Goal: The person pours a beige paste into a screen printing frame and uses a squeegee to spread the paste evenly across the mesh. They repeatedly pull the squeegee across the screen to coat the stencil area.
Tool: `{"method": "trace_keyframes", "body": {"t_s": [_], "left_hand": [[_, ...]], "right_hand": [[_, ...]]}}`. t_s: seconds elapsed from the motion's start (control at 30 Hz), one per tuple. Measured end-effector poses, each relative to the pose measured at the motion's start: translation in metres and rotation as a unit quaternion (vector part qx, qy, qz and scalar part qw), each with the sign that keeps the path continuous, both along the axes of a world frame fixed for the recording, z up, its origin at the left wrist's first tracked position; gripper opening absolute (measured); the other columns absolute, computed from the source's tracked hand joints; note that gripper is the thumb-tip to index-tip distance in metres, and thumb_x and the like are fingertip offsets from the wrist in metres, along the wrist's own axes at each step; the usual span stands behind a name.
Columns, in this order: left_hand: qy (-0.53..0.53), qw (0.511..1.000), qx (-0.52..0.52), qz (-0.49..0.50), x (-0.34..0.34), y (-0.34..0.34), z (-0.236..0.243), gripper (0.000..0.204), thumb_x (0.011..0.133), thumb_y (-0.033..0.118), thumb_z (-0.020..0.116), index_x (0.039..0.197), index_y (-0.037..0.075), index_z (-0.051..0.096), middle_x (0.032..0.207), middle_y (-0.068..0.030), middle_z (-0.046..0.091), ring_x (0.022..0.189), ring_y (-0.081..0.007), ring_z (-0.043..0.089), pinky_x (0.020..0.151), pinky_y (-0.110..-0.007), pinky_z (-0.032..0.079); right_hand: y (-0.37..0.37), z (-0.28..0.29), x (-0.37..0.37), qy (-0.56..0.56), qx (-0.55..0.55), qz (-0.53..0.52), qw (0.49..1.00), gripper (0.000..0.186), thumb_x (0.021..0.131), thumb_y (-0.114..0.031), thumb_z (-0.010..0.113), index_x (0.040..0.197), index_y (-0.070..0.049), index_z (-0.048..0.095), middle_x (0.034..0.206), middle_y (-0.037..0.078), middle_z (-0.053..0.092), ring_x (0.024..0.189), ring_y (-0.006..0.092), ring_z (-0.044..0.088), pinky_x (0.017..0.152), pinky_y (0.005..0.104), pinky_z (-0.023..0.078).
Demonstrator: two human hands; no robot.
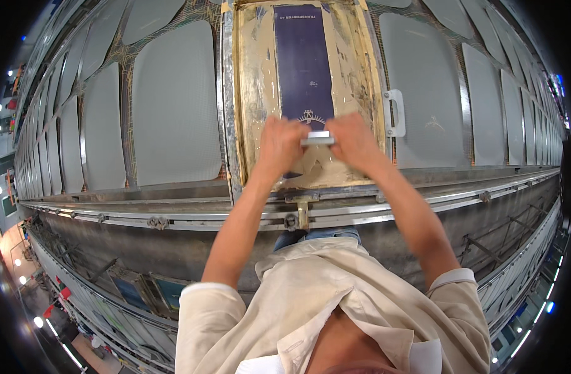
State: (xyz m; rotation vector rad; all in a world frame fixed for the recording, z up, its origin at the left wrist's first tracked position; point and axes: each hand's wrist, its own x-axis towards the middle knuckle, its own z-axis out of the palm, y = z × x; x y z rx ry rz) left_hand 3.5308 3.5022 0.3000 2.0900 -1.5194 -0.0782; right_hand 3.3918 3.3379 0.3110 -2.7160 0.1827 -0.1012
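My left hand (284, 146) and my right hand (354, 143) are closed around the two ends of a squeegee with a pale grey handle (318, 138), slightly blurred. Its blade edge is hard to make out. The squeegee lies across the near part of a screen-printing frame (230, 124). Inside the frame, a dark blue stencil strip (303, 62) with a light emblem runs away from me. Smeared tan coating (260, 75) borders the strip on both sides. Both forearms reach straight ahead over the frame's near edge.
Grey rounded panels (176, 106) lie in rows along the long table on both sides. A white handle (395, 113) juts from the frame's right side. Metal rails (360, 215) run along the near edge, with a brass-coloured bracket (303, 215). Framed screens (129, 290) rest lower left.
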Motion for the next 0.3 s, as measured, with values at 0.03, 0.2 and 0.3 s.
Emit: {"method": "trace_keyframes", "body": {"t_s": [0.03, 0.2, 0.3], "left_hand": [[-0.003, 1.000, 0.003, 0.002, -0.019, 0.017, 0.003, 0.026, 0.059, 0.008, 0.085, 0.079, 0.014, 0.069, 0.078, -0.0027, 0.068, 0.075, -0.0259, 0.063, 0.075, -0.041, 0.044], [-0.025, 1.000, -0.005, -0.003, -0.051, 0.047, 0.002, 0.031, 0.059, 0.009, 0.085, 0.086, 0.015, 0.070, 0.085, -0.0008, 0.070, 0.078, -0.0244, 0.063, 0.076, -0.041, 0.042], [-0.013, 0.997, 0.067, -0.025, -0.047, 0.050, 0.006, 0.023, 0.064, 0.009, 0.079, 0.083, 0.013, 0.068, 0.085, -0.0008, 0.068, 0.085, -0.0227, 0.064, 0.080, -0.041, 0.042]], "right_hand": [[0.018, 0.003, -0.020, 0.014, -0.004, 0.003, 1.000, 0.025, 0.069, -0.012, 0.076, 0.088, -0.010, 0.059, 0.085, 0.008, 0.062, 0.089, 0.0283, 0.062, 0.085, 0.0424, 0.043], [0.047, -0.001, -0.051, -0.031, -0.023, 0.000, 0.999, 0.026, 0.069, -0.011, 0.075, 0.091, -0.009, 0.060, 0.089, 0.008, 0.062, 0.092, 0.0278, 0.062, 0.088, 0.0410, 0.044], [0.047, 0.006, -0.053, 0.048, 0.000, 0.008, 0.999, 0.029, 0.069, -0.015, 0.077, 0.092, -0.009, 0.060, 0.091, 0.009, 0.064, 0.095, 0.0285, 0.062, 0.090, 0.0431, 0.043]]}}
